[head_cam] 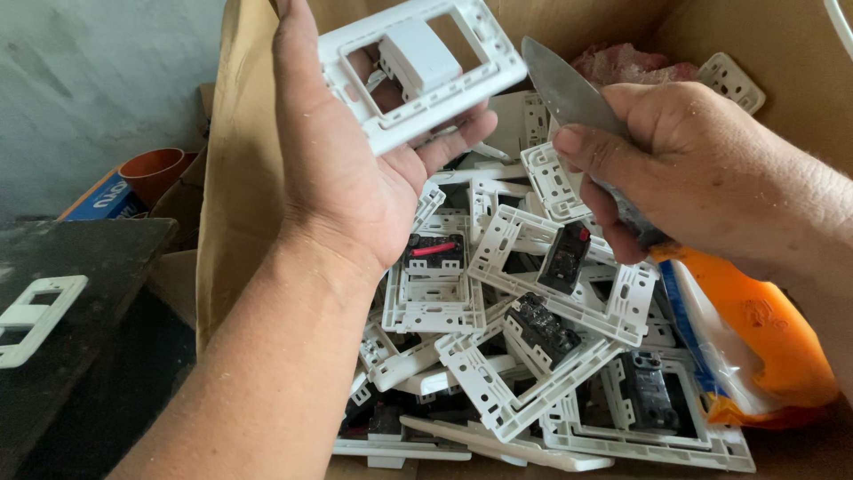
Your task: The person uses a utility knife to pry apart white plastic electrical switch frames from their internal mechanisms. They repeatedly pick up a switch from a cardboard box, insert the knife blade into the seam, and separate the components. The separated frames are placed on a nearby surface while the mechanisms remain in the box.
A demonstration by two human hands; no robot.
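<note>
Cardboard box [233, 169] full of white switch frames [533, 356]. Orange bag [764, 338] at box's right side. Left hand [346, 169], grip closed on white faceplate [418, 67], held above the pile. Right hand [702, 169], grip clamped on knife [569, 93], blade tip just beside faceplate.
</note>
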